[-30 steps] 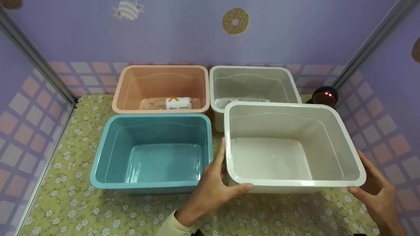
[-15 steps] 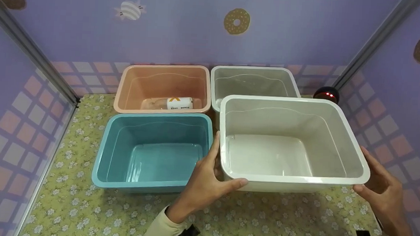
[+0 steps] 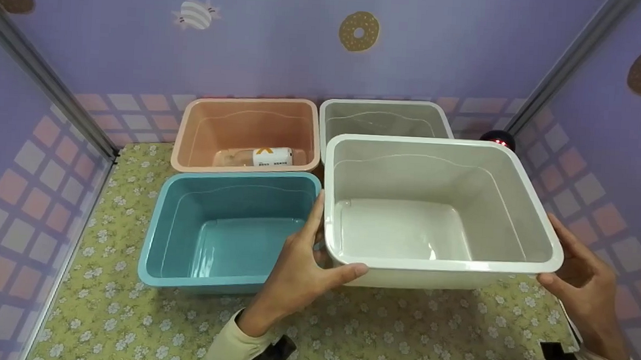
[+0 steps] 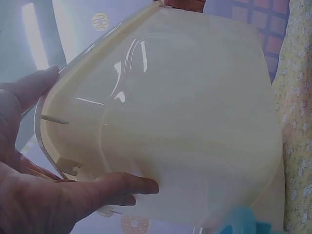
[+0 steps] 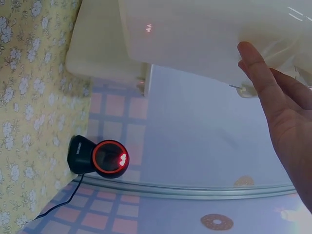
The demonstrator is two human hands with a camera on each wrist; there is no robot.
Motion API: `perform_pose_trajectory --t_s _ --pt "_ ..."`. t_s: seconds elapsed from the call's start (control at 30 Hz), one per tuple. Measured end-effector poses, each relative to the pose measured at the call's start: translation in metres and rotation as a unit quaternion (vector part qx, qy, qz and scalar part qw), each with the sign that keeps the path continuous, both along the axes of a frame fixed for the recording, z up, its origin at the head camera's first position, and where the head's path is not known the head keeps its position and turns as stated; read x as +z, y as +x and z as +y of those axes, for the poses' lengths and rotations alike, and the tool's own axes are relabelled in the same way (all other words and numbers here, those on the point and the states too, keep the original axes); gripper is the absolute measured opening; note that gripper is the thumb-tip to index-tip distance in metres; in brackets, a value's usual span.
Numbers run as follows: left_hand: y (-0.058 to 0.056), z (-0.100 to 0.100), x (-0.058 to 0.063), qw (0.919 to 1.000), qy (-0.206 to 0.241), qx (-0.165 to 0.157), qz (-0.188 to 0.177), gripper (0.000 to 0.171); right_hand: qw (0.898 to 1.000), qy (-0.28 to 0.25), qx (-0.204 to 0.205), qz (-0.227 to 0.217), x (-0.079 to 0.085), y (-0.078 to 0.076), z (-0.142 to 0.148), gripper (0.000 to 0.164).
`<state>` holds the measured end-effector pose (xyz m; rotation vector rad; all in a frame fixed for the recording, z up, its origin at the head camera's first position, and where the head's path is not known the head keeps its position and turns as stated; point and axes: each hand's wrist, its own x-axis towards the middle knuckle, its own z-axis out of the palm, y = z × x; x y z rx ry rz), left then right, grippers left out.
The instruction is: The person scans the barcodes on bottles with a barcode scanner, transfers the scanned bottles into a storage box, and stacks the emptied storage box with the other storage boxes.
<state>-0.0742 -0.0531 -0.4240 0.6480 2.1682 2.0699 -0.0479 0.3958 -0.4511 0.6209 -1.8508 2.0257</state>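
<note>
Between my two hands I hold a white plastic bin with nothing inside, raised above the tabletop. My left hand grips its left end, with the thumb at the front rim and fingers along the side wall. At the right end, my right hand grips it the same way. The left wrist view shows the white bin's outer wall with fingers pressed against it. In the right wrist view the fingers of my right hand lie against the outside of the bin.
A teal bin stands to the left. Behind it is a peach bin holding a bottle with a white label. A grey-white bin at the back is partly hidden. A black scanner with red lights stands back right.
The white bin has risen and shifted slightly left, with both hands moving along. It now covers more of the grey-white bin behind. The other bins stay put.
</note>
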Motion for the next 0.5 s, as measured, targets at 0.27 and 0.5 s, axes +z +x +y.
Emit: perform_pose_trajectory --t_s 0.27,0.5 --pt "-0.003 -0.006 0.017 0.9994 -0.024 -0.001 0.023 0.125 0.999 0.0 -0.02 0.026 0.008 -0.002 -0.004 0.081" --pt "-0.002 -0.016 0.025 0.9996 -0.022 0.005 0.018 0.126 0.999 0.008 -0.01 0.049 0.018 -0.006 -0.013 0.08"
